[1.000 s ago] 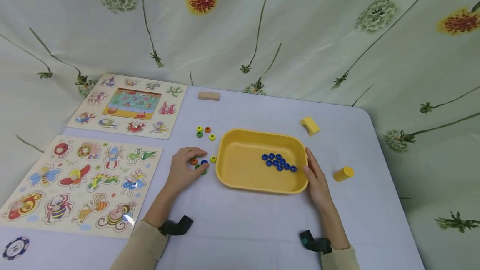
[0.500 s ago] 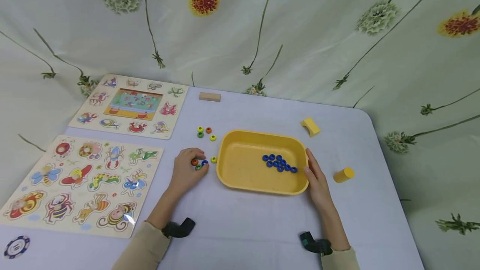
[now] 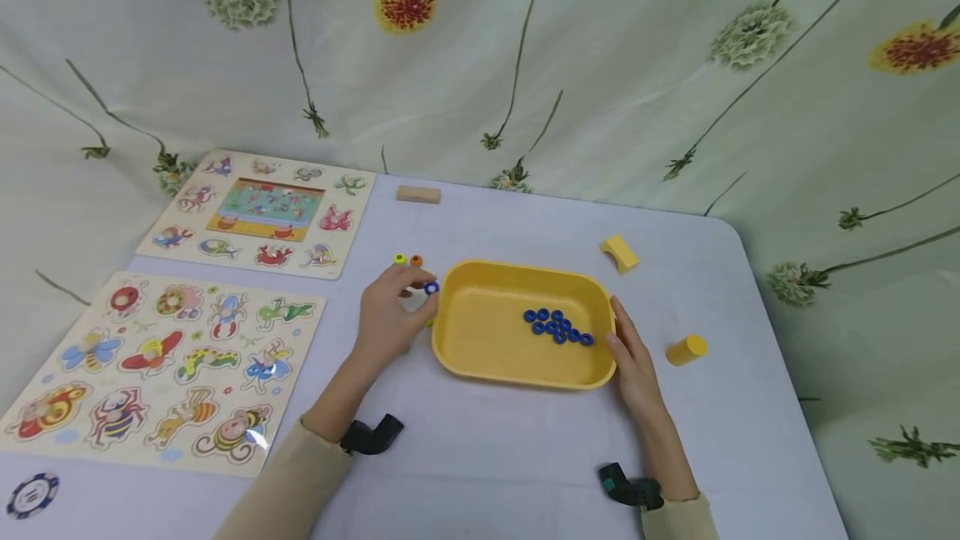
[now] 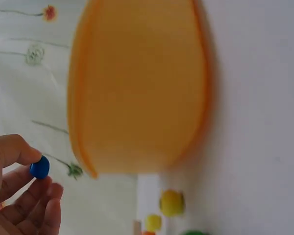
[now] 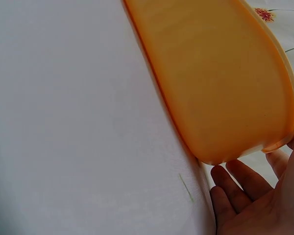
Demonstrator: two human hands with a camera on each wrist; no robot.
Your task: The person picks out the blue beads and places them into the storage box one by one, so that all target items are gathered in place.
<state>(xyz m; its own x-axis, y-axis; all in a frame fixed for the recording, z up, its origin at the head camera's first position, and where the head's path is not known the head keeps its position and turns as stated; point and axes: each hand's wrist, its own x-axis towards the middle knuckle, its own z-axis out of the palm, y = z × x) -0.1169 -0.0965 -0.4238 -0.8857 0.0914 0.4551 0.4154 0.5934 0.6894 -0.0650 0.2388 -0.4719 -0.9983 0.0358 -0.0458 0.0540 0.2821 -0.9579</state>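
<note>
In the head view my left hand point(image 3: 390, 315) pinches a blue bead point(image 3: 431, 288) between thumb and fingers, raised beside the left rim of the yellow tray point(image 3: 517, 380). The left wrist view shows that blue bead point(image 4: 39, 167) at the fingertips, apart from the tray wall. Several blue beads point(image 3: 552, 326) lie in the tray's right half. My right hand point(image 3: 636, 361) holds the tray's right end, with the thumb at the rim and the fingers point(image 5: 245, 178) against the outer wall. A yellow bead point(image 3: 400, 259) and an orange bead point(image 3: 417, 260) show behind my left hand, which hides other beads.
Two animal puzzle boards lie on the left, the nearer board point(image 3: 172, 365) in front of the farther board point(image 3: 255, 215). A wooden block point(image 3: 418, 194) sits at the back. A yellow arch block point(image 3: 619, 253) and yellow cylinder point(image 3: 686, 350) stand right. A poker chip point(image 3: 32, 496) lies front left.
My left hand has picked up a blue bead from the loose group and lifted it up and right, to the tray's left rim. The right hand and tray have stayed in place.
</note>
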